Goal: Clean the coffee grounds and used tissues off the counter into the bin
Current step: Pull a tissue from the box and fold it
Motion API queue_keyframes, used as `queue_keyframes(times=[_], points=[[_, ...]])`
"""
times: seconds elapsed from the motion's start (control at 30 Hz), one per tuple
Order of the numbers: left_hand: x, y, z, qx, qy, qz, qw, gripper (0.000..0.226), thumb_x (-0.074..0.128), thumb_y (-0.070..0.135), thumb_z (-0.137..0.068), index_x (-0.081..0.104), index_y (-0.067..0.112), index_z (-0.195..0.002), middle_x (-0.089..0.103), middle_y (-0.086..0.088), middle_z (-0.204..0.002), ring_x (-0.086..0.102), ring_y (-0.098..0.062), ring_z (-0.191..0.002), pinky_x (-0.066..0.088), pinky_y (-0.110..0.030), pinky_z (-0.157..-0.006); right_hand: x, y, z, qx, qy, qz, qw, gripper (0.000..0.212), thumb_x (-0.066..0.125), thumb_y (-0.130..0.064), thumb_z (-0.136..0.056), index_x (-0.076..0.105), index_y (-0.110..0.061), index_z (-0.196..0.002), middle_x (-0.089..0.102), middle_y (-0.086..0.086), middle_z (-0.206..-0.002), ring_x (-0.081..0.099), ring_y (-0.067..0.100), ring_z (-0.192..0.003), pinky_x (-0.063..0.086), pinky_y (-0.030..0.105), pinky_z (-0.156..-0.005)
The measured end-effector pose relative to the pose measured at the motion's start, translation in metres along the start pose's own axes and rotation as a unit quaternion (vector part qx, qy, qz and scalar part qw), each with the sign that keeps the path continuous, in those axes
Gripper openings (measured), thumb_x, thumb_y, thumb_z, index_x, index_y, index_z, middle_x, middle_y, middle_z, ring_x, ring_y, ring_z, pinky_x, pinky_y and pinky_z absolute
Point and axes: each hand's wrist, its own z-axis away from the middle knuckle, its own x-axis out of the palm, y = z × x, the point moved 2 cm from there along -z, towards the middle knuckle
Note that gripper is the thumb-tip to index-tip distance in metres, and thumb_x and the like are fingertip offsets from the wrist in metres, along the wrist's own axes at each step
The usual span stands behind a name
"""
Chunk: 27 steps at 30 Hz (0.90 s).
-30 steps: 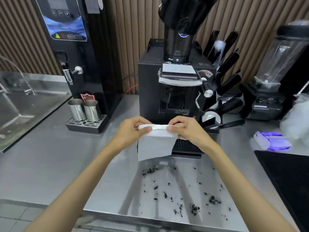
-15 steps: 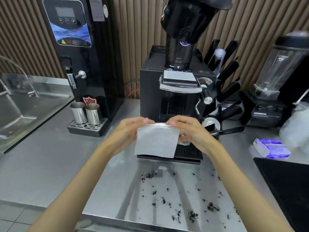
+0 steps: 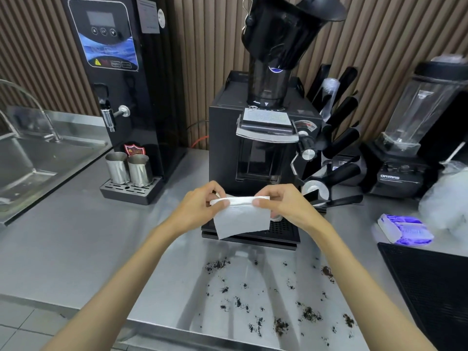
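Note:
A white tissue (image 3: 241,219) hangs in the air in front of the black coffee grinder (image 3: 263,148). My left hand (image 3: 200,206) pinches its top left corner and my right hand (image 3: 283,203) pinches its top right, with the top edge folded over. Below the tissue, dark coffee grounds (image 3: 278,307) lie scattered over the steel counter (image 3: 76,249), from the grinder's tray to the front edge. No bin shows in the head view.
A black water boiler (image 3: 119,79) with two steel jugs (image 3: 129,169) on its drip tray stands at the left, a sink (image 3: 30,160) beyond it. At the right are a tissue pack (image 3: 404,229), a blender (image 3: 415,133), a plastic bag (image 3: 445,198) and a black mat (image 3: 430,287).
Both hands stay on the tissue's top corners. The tissue was held up flat half a second ago; now its top edge is folded over and it hangs lower.

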Motion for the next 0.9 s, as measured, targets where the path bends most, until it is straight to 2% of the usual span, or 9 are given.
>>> queue_keyframes(times=[0.1,0.2,0.3,0.47,0.53,0.63,0.77,0.83,0.9], points=[[-0.001,0.001,0.002,0.017,-0.006,0.030,0.999,0.008,0.056,0.023,-0.089,0.051,0.024,-0.083,0.068,-0.016,-0.081,0.052,-0.021,-0.065,0.039,-0.026,-0.064,0.001,0.000,0.001,-0.050,0.019,0.023,0.998,0.008,0.060,-0.014,-0.089,0.060,-0.006,-0.088,0.055,-0.007,-0.061,0.046,0.007,-0.048,0.035,0.015,-0.044],[-0.006,0.004,0.004,0.024,-0.007,0.143,0.989,0.007,0.058,0.018,-0.086,0.057,0.024,-0.083,0.065,-0.009,-0.081,0.053,-0.018,-0.073,0.040,-0.026,-0.068,0.003,0.001,0.002,-0.051,0.012,-0.042,0.998,0.007,0.053,-0.008,-0.091,0.060,-0.009,-0.093,0.053,-0.011,-0.052,0.044,0.003,-0.044,0.033,0.011,-0.040],[-0.007,0.008,0.008,0.016,-0.013,0.262,0.965,0.009,0.062,0.008,-0.085,0.065,0.017,-0.083,0.067,0.006,-0.075,0.059,-0.009,-0.072,0.046,-0.017,-0.070,0.004,0.002,0.001,-0.043,0.012,-0.135,0.990,0.015,0.055,-0.006,-0.088,0.067,-0.014,-0.086,0.066,-0.013,-0.074,0.058,0.005,-0.068,0.043,0.016,-0.058],[-0.011,0.009,0.017,-0.002,-0.047,0.322,0.946,0.026,0.070,0.032,-0.067,0.072,0.017,-0.088,0.067,-0.009,-0.087,0.061,-0.020,-0.084,0.046,-0.027,-0.081,0.005,0.003,0.002,-0.011,-0.061,-0.153,0.986,0.012,0.060,-0.026,-0.074,0.068,-0.020,-0.080,0.058,-0.001,-0.077,0.053,0.015,-0.068,0.043,0.022,-0.051],[-0.013,0.009,0.019,-0.001,-0.060,0.313,0.948,0.028,0.070,0.036,-0.070,0.073,0.015,-0.089,0.071,-0.006,-0.092,0.065,-0.016,-0.089,0.050,-0.023,-0.083,0.005,0.003,0.002,-0.010,-0.074,-0.134,0.988,0.020,0.063,-0.036,-0.071,0.068,-0.020,-0.083,0.061,-0.005,-0.076,0.058,0.013,-0.067,0.048,0.022,-0.049],[-0.013,0.013,0.019,0.009,-0.022,0.239,0.971,0.010,0.069,0.021,-0.078,0.074,0.021,-0.087,0.074,0.006,-0.090,0.065,-0.011,-0.092,0.048,-0.021,-0.086,0.002,0.004,0.001,-0.013,-0.055,-0.108,0.993,0.011,0.065,-0.024,-0.081,0.066,-0.018,-0.091,0.063,-0.003,-0.080,0.061,0.013,-0.069,0.050,0.021,-0.051],[-0.012,0.012,0.012,0.014,0.036,0.173,0.984,0.034,0.069,0.009,-0.078,0.065,0.029,-0.105,0.066,0.015,-0.070,0.060,-0.006,-0.078,0.045,-0.015,-0.081,0.002,0.000,0.001,-0.008,-0.036,-0.107,0.994,0.021,0.060,-0.007,-0.088,0.060,-0.001,-0.108,0.068,-0.006,-0.068,0.060,0.000,-0.047,0.042,0.008,-0.040],[-0.010,0.008,0.007,0.004,0.059,0.136,0.989,0.027,0.069,0.011,-0.079,0.064,0.033,-0.095,0.063,0.013,-0.072,0.058,-0.008,-0.076,0.042,-0.015,-0.078,0.001,0.000,0.000,-0.007,-0.037,-0.105,0.994,0.018,0.058,-0.006,-0.089,0.058,0.005,-0.104,0.064,-0.011,-0.050,0.054,-0.001,-0.037,0.038,0.007,-0.036],[-0.009,0.004,0.005,-0.009,0.055,0.109,0.992,0.016,0.065,0.017,-0.083,0.061,0.033,-0.081,0.064,0.004,-0.081,0.058,-0.015,-0.080,0.045,-0.021,-0.077,0.001,0.000,-0.001,-0.010,-0.046,-0.091,0.995,0.016,0.057,-0.009,-0.090,0.057,0.002,-0.102,0.061,-0.010,-0.049,0.051,0.000,-0.038,0.037,0.010,-0.037]])
